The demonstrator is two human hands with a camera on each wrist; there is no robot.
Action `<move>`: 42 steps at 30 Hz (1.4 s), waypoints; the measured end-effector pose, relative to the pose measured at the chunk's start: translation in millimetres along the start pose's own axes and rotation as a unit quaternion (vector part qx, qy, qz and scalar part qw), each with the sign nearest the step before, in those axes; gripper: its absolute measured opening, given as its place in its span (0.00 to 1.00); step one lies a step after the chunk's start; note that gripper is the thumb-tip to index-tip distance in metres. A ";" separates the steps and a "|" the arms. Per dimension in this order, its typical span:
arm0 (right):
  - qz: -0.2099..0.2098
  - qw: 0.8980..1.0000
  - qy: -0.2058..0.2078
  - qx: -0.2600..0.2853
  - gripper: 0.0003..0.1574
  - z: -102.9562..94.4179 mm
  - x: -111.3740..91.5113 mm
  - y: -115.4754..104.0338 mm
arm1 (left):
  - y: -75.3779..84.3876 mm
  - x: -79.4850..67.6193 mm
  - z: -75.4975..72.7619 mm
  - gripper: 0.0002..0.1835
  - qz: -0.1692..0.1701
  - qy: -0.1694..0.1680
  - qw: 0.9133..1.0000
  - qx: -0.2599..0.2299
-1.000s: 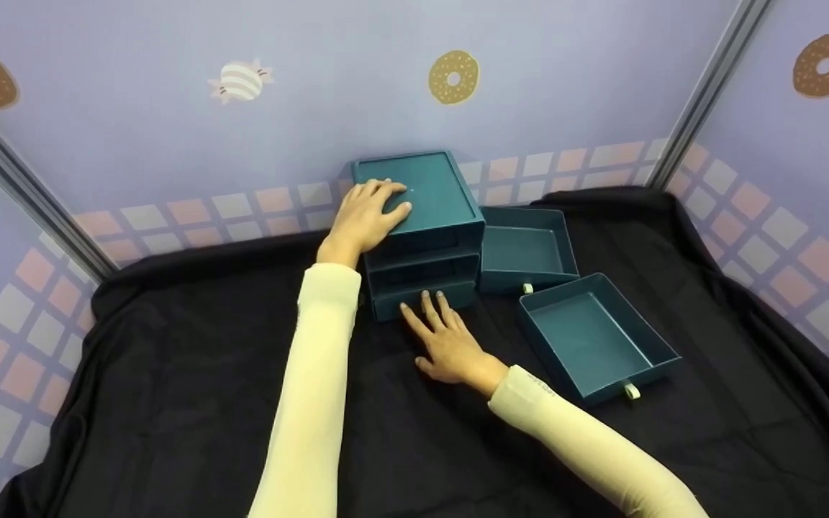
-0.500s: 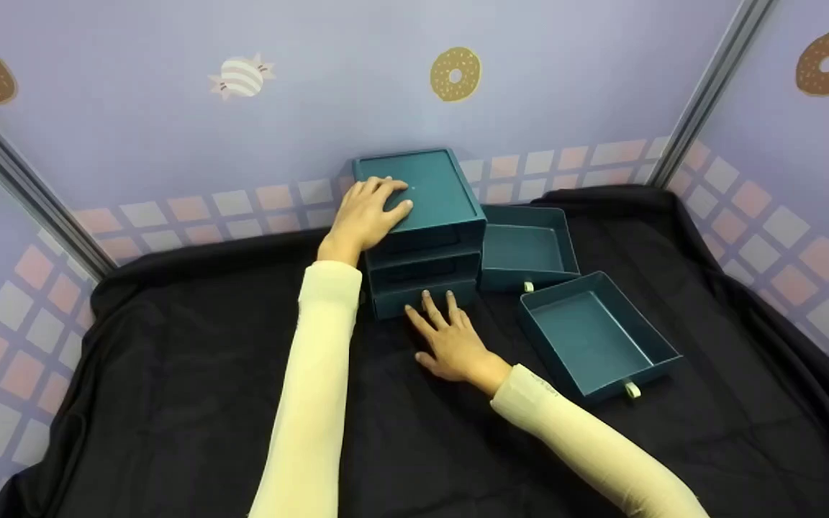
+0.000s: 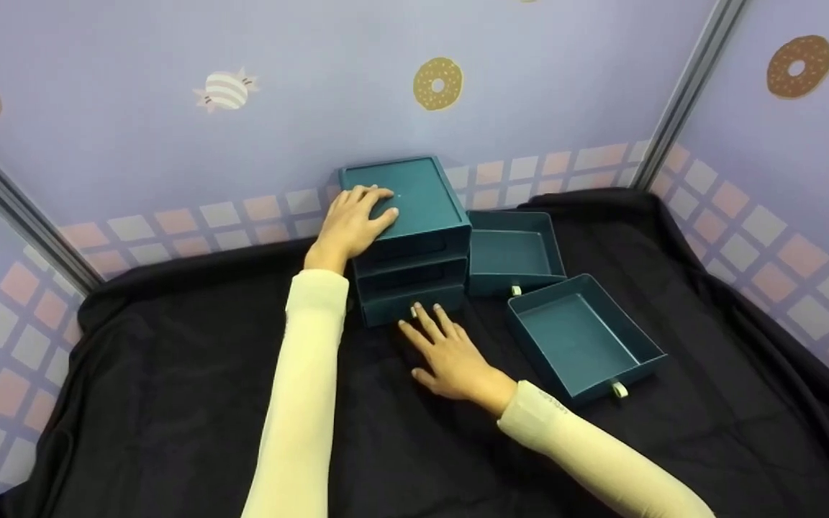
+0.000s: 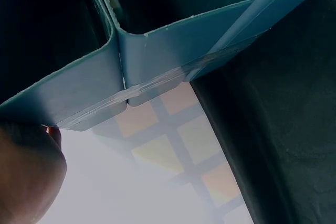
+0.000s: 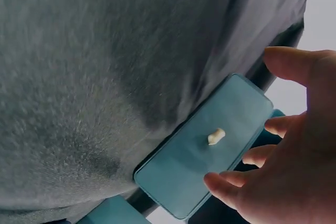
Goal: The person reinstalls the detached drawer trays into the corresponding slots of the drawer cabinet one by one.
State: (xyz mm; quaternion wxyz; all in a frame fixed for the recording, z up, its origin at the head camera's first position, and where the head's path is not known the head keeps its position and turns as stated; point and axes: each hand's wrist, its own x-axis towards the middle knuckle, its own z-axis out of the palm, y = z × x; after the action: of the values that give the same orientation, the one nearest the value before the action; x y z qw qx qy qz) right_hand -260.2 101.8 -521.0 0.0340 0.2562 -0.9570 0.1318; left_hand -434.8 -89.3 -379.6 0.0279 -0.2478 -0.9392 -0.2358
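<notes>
A teal three-tier drawer cabinet (image 3: 422,191) stands against the back wall. Its upper two slots are open and dark inside; the bottom drawer (image 3: 383,311) sits in its slot. My left hand (image 3: 348,224) rests on the left part of the cabinet's top, fingers laid over it. In the left wrist view, the slot walls (image 4: 173,35) fill the upper part. My right hand (image 3: 450,360), fingers spread, hovers before the bottom drawer and holds nothing. The right wrist view shows that drawer's front (image 5: 239,106) with a pale pull tab (image 5: 216,136) near the fingertips.
Two pulled-out teal drawers lie to the cabinet's right: one at the back (image 3: 508,252), beside the cabinet, and a nearer one (image 3: 583,334) turned at an angle. Each has a pale tab. Black cloth (image 3: 170,403) covers the table, with patterned walls (image 3: 328,86) around it.
My right hand has drawn back slightly from the bottom drawer's front, so its pale tab shows. The left hand stays on the cabinet's top. The head view has shifted a little.
</notes>
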 end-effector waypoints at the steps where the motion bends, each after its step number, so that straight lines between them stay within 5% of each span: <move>1: -0.008 1.000 0.003 0.001 0.50 0.4 -1.9 -1.2 | -1.1 -0.5 0.0 0.30 -0.001 0.000 1.000 0.001; 27: -0.015 0.996 0.084 -0.018 0.37 -18.4 -37.3 8.1 | -1.1 -2.7 -3.4 0.30 -0.002 -0.006 1.000 0.011; 42: 0.024 0.996 0.086 -0.008 0.43 -28.2 -65.3 30.2 | 5.5 0.6 -2.4 0.30 -0.001 -0.008 1.000 0.015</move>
State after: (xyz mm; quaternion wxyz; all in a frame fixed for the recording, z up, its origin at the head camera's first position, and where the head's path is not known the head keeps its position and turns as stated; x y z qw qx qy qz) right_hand -218.8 166.0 -509.6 0.1151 0.2211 -0.9572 0.1468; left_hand -432.9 -85.9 -375.0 0.0241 -0.2486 -0.9431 -0.2193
